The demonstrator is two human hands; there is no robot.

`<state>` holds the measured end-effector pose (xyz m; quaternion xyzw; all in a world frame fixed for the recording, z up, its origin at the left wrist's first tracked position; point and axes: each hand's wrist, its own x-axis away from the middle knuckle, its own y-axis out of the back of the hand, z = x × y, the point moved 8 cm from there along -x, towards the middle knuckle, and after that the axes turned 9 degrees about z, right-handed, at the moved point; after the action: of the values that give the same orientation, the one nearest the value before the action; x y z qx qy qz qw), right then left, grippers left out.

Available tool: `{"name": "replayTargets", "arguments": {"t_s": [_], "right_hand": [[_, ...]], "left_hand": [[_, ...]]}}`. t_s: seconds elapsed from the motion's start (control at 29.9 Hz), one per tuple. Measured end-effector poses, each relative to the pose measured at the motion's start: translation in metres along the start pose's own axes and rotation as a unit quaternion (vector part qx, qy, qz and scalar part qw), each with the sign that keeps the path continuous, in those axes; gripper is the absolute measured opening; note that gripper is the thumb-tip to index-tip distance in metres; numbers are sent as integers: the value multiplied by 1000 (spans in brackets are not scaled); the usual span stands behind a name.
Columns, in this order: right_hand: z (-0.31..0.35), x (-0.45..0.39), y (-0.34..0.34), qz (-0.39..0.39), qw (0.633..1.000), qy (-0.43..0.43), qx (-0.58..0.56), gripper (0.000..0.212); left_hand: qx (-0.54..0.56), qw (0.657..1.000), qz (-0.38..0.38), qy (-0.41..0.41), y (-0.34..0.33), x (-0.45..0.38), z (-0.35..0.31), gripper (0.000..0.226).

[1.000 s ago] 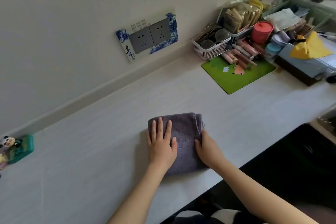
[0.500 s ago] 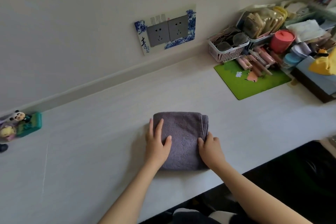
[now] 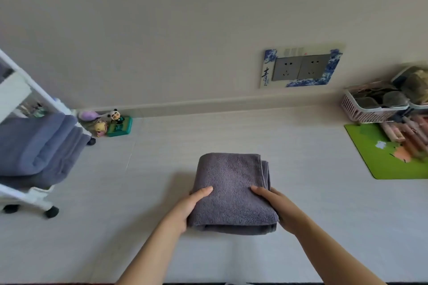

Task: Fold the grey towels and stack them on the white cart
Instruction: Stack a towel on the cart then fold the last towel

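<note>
The grey towel (image 3: 232, 188) is folded into a neat block and sits on the white bench (image 3: 324, 203). The left hand (image 3: 185, 209) grips its left side and the right hand (image 3: 281, 208) grips its right side, thumbs on top. It looks ready to be picked up. Next it must go far to the left of the left hand, onto the white cart (image 3: 27, 194), where other folded towels (image 3: 37, 146) lie. A wall socket (image 3: 301, 67) is beyond the hands.

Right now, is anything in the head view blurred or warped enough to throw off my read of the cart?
Head view: the white cart at the left edge is motion-smeared and bent by wide-angle distortion; the folded grey towel between both hands is sharp; lighting is soft and even, with no glare.
</note>
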<state>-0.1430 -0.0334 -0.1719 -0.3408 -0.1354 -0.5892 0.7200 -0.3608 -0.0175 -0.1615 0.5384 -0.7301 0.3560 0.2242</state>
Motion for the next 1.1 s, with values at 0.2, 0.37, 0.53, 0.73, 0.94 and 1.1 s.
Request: {"name": "replayTargets", "arguments": {"t_s": [0.2,0.37,0.53,0.73,0.94,1.1], "right_hand": [[61,-17,-98,125,991,52,18,61],[128,-29,-193,193,970,127,78,75],[184,-35,-274,238,946,188,112,67],[267,-28,-370,287,906,272,153,73],[345,-10,-447,332,865,327,187,78],[403,-5,-508,345,853,339,195,45]], "left_hand": [[46,995,-37,-83,65,48,-59,57],[71,978,-80,-180,126,107,-125,65],[85,947,-125,-285,170,165,-181,64],[87,898,-156,-403,205,251,-259,57],[78,851,-206,-477,224,324,-331,44],[103,802,-250,-532,240,380,-385,37]]}}
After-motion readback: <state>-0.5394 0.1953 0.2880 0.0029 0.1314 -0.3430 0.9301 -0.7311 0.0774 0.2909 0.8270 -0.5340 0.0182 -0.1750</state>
